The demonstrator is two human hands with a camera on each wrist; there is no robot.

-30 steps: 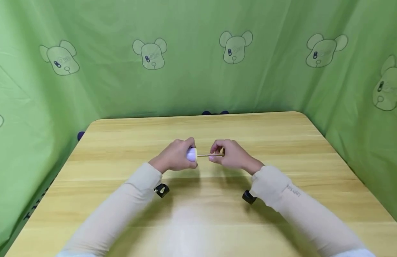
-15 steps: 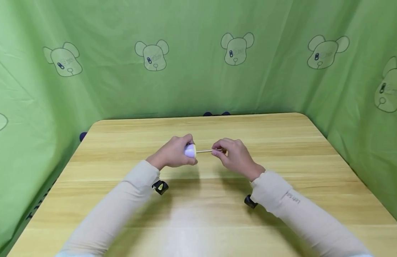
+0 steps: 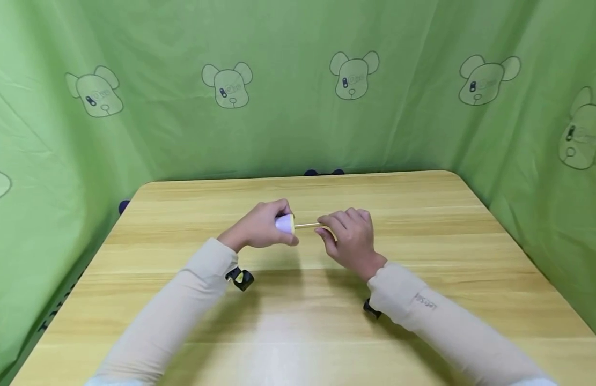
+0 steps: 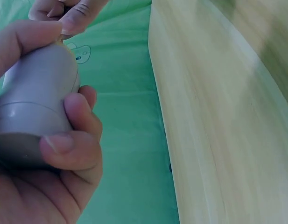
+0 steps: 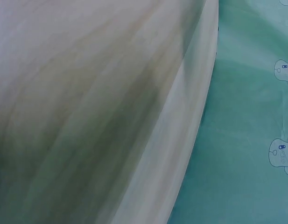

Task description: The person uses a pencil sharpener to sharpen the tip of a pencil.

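Observation:
My left hand (image 3: 264, 225) grips a lavender rounded cylinder (image 3: 284, 223) with a yellow rim at its right end. Filling the upper left of the left wrist view, the same lavender cylinder (image 4: 36, 79) has fingers and thumb curled round it. A thin golden rod (image 3: 306, 225) sticks out of the rimmed end toward my right hand (image 3: 351, 236). Fingertips of the right hand pinch the rod's far end, which they hide. Both hands are raised above the table. Only a sliver of a fingertip shows at the right wrist view's edge.
Beneath the hands lies a light wooden table (image 3: 298, 311) with rounded far corners. A green curtain (image 3: 288, 134) printed with bear heads hangs behind it and along both sides. Small black wrist cameras hang under both sleeves.
My right hand has turned at the wrist, its knuckles now higher and its fingers covering the rod's end. The left hand and lavender cylinder have shifted slightly up and left.

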